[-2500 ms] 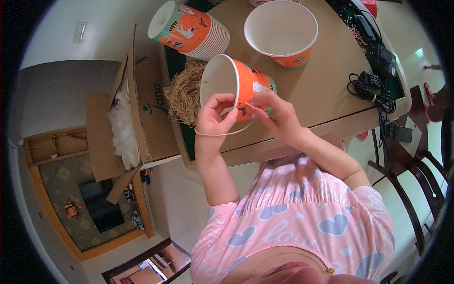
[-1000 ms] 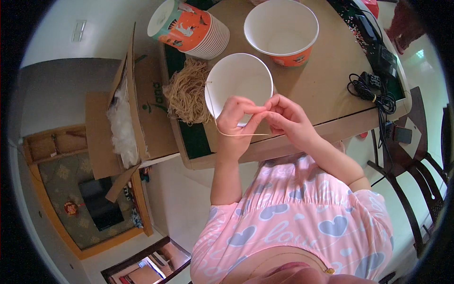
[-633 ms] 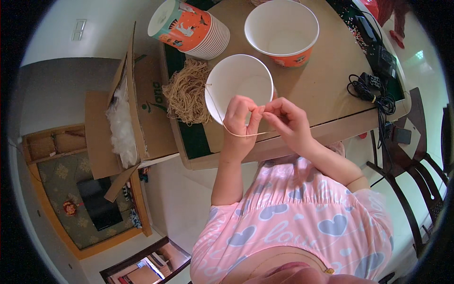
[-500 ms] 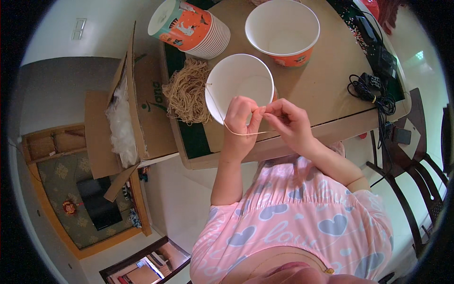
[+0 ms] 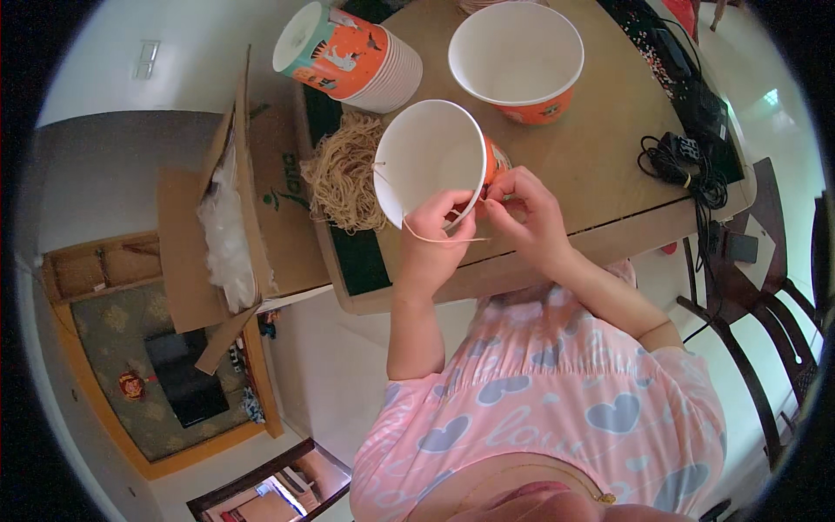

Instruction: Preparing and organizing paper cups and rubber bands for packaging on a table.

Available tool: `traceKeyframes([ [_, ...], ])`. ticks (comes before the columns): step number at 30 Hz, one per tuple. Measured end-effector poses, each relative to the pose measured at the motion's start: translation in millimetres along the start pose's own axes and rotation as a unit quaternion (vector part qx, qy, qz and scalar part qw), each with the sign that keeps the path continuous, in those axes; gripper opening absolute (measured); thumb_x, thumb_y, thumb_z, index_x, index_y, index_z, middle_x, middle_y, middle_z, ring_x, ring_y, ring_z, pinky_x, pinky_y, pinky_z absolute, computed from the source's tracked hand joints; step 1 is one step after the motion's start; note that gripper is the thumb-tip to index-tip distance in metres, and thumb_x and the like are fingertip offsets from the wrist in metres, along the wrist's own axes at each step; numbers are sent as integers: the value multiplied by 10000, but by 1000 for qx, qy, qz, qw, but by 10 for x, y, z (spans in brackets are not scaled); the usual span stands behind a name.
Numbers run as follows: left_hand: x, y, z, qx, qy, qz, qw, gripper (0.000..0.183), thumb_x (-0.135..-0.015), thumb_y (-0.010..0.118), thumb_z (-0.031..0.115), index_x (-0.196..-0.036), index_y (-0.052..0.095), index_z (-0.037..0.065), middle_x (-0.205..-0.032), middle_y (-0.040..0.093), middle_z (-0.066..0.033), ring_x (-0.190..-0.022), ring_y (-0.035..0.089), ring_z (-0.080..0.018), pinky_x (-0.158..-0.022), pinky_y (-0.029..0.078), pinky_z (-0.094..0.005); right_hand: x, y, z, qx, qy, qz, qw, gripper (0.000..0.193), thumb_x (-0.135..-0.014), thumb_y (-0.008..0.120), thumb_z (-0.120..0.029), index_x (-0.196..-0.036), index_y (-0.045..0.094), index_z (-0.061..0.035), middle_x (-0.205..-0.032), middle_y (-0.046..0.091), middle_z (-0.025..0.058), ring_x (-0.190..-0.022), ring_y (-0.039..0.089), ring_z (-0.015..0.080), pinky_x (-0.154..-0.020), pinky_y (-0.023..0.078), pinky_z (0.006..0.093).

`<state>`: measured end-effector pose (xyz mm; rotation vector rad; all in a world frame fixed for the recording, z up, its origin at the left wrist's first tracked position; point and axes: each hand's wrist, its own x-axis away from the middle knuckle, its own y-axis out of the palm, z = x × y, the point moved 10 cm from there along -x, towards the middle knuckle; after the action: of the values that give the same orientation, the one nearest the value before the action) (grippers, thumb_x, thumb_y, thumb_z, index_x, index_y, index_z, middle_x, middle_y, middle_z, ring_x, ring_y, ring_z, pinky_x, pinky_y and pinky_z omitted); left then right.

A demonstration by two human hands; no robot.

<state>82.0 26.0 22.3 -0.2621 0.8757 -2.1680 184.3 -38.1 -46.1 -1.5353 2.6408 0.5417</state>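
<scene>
Nearest: pink dress printed with grey hearts point(image 5: 557, 409), just below the table edge. Above it, left hand point(image 5: 432, 239) curled over the near rim of a round orange paper bucket with white lining point(image 5: 426, 157), apparently grasping the rim. Right hand point(image 5: 526, 213) just beside, at the printed outer wall, thumb and forefinger nearly meeting; cannot tell whether anything is pinched between. Thin beige cord point(image 5: 435, 240) draped across the back of the left hand, attached at the bucket's left rim; far end hard to follow.

Changed within the last half-second: bucket tipped from mouth-up to leaning left, orange side now showing; both hands shifted from meeting in front of the rim to either side of it. Judged from that, work now centred on the right rim, opposite the attached cord.

Farther: tangled heap of beige cord point(image 5: 348, 174) just left of the bucket, on the brown-topped table point(image 5: 600, 148). Beyond: nested stack of orange-and-green paper buckets point(image 5: 365, 56), lying tilted; second white-lined bucket point(image 5: 517, 52), standing mouth-up. Off right, coiled black cable point(image 5: 706, 184).
</scene>
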Motion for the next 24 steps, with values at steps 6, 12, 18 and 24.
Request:
traceKeyframes([
  [6,-10,9,-35,1,-8,-10,1000,194,-825,634,-30,-1017,650,-13,-913,689,-76,-807,659,-130,-729,533,-258,-19,12,-48,14,-12,-8,1000,102,-836,637,3,-883,547,5,-932,536,72,-850,576,150,-722,517,272],
  [12,-11,-27,-61,27,-22,16,999,280,-794,623,-32,-1072,641,3,-906,666,-127,-748,646,-209,-671,524,-303,-48,-69,26,1,2,30,1000,92,-852,627,-22,-899,549,-8,-917,537,60,-858,565,140,-729,506,271],
  [18,-10,-21,61,-4,44,-19,999,403,-764,600,-67,-1159,606,14,-946,637,-130,-747,627,-223,-674,515,-312,-112,-71,-15,-14,12,26,999,78,-869,617,-39,-906,554,-11,-904,537,46,-850,559,131,-742,500,268],
  [24,-1,13,8,22,16,-34,999,446,-780,616,-53,-1218,580,21,-940,633,-118,-771,629,-197,-689,519,-305,-120,-80,29,-1,17,23,1000,85,-867,624,-40,-901,555,-6,-906,543,50,-851,570,138,-730,512,274],
])
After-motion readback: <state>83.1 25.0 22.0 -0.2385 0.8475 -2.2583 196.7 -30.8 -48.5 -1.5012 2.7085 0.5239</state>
